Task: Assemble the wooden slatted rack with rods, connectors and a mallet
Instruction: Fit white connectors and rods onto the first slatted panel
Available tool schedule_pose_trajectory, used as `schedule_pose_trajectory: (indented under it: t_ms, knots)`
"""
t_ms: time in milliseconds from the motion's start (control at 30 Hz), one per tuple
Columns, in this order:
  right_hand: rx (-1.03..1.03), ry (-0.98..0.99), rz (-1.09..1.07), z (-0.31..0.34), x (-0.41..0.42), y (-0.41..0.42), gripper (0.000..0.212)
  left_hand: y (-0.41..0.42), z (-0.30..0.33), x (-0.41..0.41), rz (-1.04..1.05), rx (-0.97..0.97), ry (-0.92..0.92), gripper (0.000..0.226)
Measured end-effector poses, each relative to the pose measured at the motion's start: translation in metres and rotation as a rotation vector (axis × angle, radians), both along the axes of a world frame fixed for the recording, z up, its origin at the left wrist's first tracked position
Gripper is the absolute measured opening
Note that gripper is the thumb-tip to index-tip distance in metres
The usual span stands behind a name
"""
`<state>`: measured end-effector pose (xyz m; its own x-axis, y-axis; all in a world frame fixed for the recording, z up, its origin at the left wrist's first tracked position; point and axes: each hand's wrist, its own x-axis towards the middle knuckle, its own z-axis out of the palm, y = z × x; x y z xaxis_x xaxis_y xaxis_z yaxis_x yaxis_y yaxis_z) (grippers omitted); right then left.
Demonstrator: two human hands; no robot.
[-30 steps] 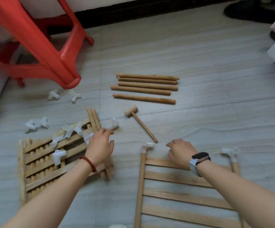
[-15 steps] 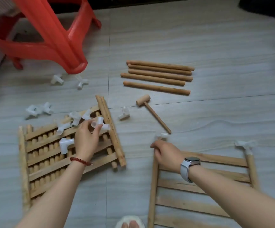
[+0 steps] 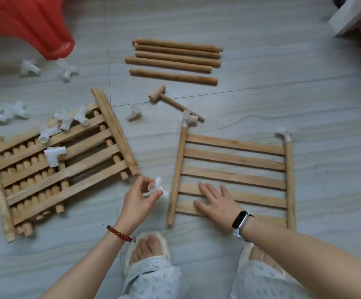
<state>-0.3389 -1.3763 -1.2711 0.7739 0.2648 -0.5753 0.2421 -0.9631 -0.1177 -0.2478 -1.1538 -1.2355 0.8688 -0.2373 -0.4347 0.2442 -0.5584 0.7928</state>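
I see my left hand point(image 3: 139, 198) pinching a white connector point(image 3: 156, 187) in its grip, just left of the slatted panel point(image 3: 233, 169); my right hand point(image 3: 215, 201) lies spread flat on its near slats.

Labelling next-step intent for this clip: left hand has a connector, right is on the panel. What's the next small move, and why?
Probably bring the white plastic connector pinched in the left hand to the bare near end of the slatted wooden panel's left rod and push it on. Both far rod ends already carry connectors, and the right hand lies flat on the slats.
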Motion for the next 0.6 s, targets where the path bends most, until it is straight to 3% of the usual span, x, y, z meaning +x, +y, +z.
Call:
schedule_pose_trajectory:
  t_ms: [167, 600]
  knots:
    - [0.069, -0.123, -0.16, 0.007, 0.055, -0.017, 0.034, -0.003, -0.014, -0.007, -0.009, 0.053, 0.065, 0.024]
    - [0.122, -0.215, -0.219, -0.003, 0.06, -0.015, 0.037, -0.004, -0.021, -0.011, -0.021, 0.06, 0.063, 0.024]
